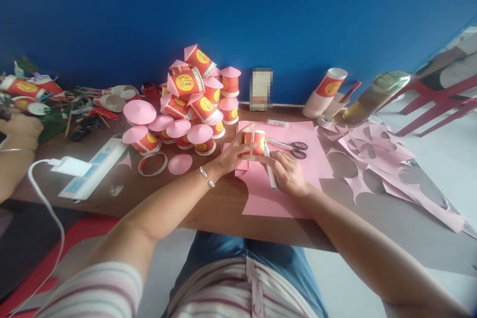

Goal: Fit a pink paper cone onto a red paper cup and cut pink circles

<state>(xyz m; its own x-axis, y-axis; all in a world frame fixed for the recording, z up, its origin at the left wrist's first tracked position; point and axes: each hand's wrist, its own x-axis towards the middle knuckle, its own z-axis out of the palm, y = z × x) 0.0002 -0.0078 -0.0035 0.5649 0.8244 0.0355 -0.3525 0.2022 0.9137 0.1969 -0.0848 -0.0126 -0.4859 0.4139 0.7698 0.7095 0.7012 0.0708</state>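
Observation:
A small red paper cup (255,143) with yellow print is in my left hand (235,153), whose fingers wrap its left side and front. My right hand (286,173) is closed round a slim white tool (271,175), whose upper end meets the cup's right side. Under both hands lies a pink paper sheet (261,198). Scissors (298,149) with dark handles rest on the sheet just beyond my right hand, with a pen (278,143) beside them. A white glue stick or eraser-like piece (278,122) lies at the sheet's back edge.
Red cups with pink cone tops (185,82) are piled at back left, near a tape ring (152,164) and pink disc (180,164). A power strip (93,169) lies left, beyond it another person's hand (22,131). Pink scraps (387,159) and a bottle (376,94) are right.

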